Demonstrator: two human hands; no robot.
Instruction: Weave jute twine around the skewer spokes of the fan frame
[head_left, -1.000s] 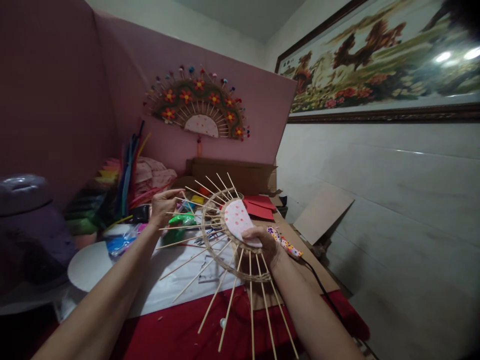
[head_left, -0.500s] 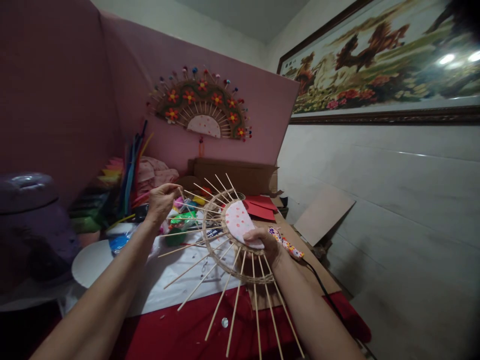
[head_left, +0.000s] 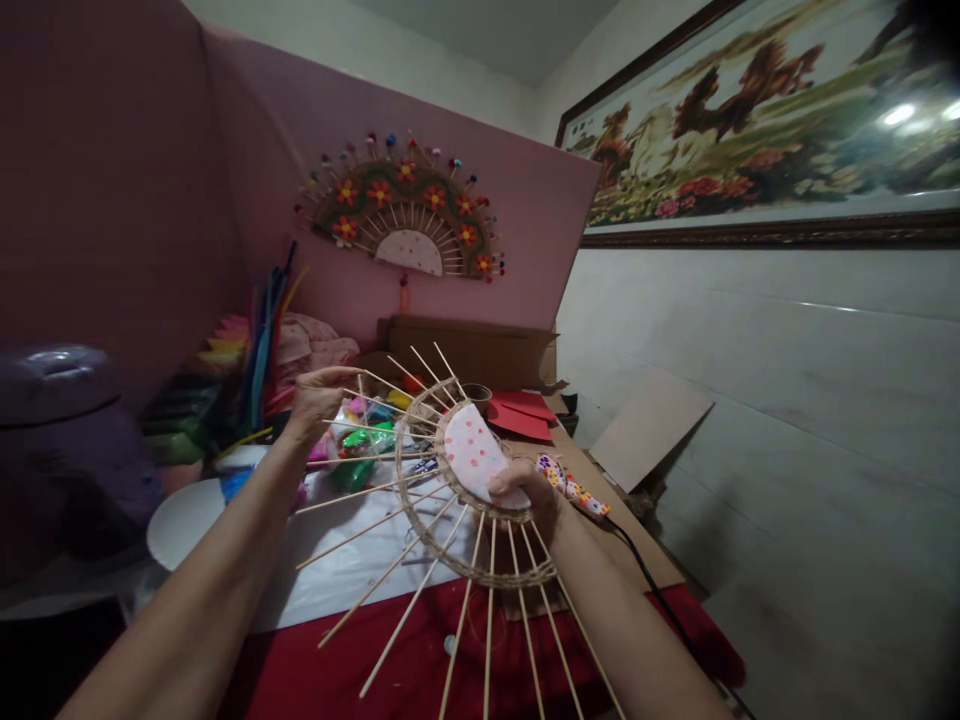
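Note:
My right hand [head_left: 523, 493] is closed on a half-made fan frame [head_left: 450, 500], with the thumb on its pink dotted half-disc [head_left: 472, 450]. Thin wooden sticks radiate from the disc, and a band of pale twine [head_left: 420, 520] runs across them in an arc. My left hand [head_left: 315, 398] is up at the outer left sticks, fingers pinched together around what looks like a strand end or stick tip, too thin to name. The frame is held tilted above the table.
A finished fan with red flowers [head_left: 405, 205] hangs on the pink board. Craft clutter and coloured pipe cleaners [head_left: 262, 340] lie at the left, next to a white plate [head_left: 180, 520]. A cardboard box [head_left: 472, 350], red paper [head_left: 521, 415], a spotted tool [head_left: 574, 487] and the red table edge [head_left: 337, 660] surround the work.
The frame has turned and tilted a little, its lower sticks swinging left. My left hand has stayed at the outer sticks, shifting slightly up and left. My right hand keeps its hold.

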